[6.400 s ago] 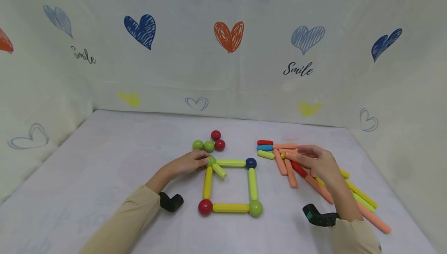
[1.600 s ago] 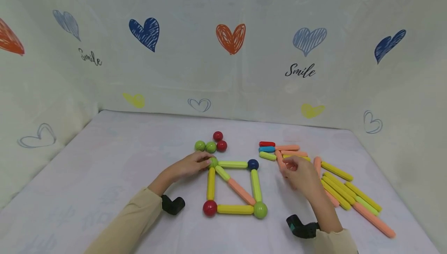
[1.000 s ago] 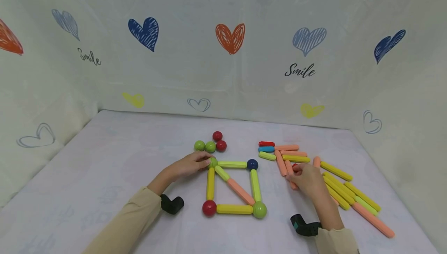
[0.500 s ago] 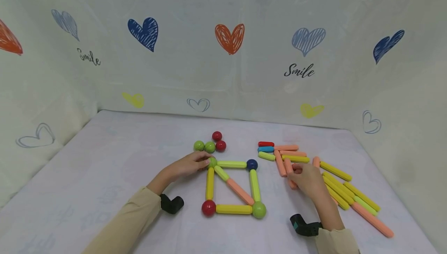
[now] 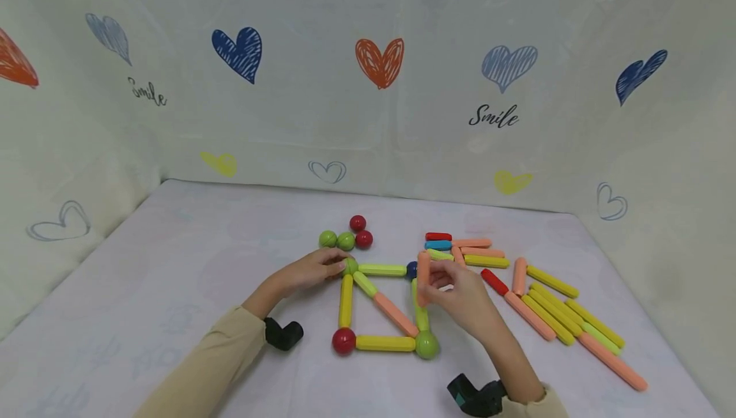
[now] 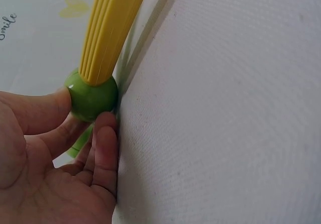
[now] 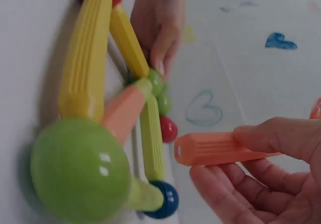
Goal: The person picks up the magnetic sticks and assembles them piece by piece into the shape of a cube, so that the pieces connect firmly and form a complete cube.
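Note:
My left hand (image 5: pixel 310 271) pinches a green ball (image 6: pixel 94 101) at the far left corner of a square of magnetic rods and balls. My right hand (image 5: pixel 464 293) holds a short orange rod (image 5: pixel 423 277) roughly upright between thumb and fingers, raised near the right side of the square. It partly hides the blue ball (image 5: pixel 411 270) at the far right corner. A red ball (image 5: pixel 344 341) and a larger-looking green ball (image 5: pixel 427 345) form the near corners. Yellow rods (image 5: pixel 385 344) and green rods (image 5: pixel 382 270) make the sides. A green-and-orange diagonal (image 5: pixel 395 315) crosses the square.
Loose green balls (image 5: pixel 345 241) and red balls (image 5: pixel 364 239) lie behind the square. To the right, a spread of yellow rods (image 5: pixel 551 319), orange rods (image 5: pixel 529 317), a red rod (image 5: pixel 494 281) and a blue rod (image 5: pixel 438 245) covers part of the white table.
An orange rod now completes the diagonal, absent 6.4 seconds ago. In the last half second my right hand lifted another orange rod from the pile and moved left. My left hand stayed put.

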`<state>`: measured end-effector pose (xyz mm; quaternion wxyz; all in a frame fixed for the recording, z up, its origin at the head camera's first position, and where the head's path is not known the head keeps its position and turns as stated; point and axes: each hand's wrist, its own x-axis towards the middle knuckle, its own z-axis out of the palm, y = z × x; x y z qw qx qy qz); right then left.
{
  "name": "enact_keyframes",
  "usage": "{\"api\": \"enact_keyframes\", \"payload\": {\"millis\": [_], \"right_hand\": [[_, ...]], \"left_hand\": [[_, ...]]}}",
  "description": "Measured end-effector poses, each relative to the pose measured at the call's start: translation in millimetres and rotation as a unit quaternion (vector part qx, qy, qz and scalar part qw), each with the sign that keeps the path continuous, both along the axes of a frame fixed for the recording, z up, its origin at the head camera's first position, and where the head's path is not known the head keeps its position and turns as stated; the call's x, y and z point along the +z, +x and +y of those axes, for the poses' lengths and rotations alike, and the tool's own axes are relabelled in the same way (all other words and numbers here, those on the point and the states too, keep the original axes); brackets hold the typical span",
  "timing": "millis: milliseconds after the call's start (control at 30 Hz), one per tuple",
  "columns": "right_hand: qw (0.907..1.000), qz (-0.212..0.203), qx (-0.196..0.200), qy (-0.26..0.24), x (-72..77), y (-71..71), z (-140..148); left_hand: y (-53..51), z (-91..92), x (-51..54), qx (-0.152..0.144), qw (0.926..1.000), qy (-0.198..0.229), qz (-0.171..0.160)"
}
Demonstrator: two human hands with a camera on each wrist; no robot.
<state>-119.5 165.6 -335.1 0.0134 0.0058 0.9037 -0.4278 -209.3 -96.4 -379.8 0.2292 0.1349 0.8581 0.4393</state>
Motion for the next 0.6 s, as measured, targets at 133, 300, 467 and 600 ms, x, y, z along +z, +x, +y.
{"api": "enact_keyframes", "payload": {"millis": [133, 300, 467, 600], "right_hand": [[0.9982, 0.007, 0.038, -0.045, -0.5, 7.8, -23.5], [0.9906, 0.029, 0.111, -0.075, -0.9, 18.9, -43.0], [0.9778, 0.044, 0.174, -0.107, -4.6, 25.9, -56.3], [0.9716, 0.024, 0.195, -0.131, -9.8, 29.0, -66.5]], "left_hand": [[-0.3, -0.2, 0.2, -0.003, 1.0, 0.002, -0.002], [-0.6, 0.1, 0.4, -0.004, 1.0, 0.0, -0.002], [-0.4, 0.6, 1.4, -0.007, 1.0, 0.002, 0.0], [-0.6, -0.1, 1.4, -0.015, 0.9999, 0.006, 0.005]]}}
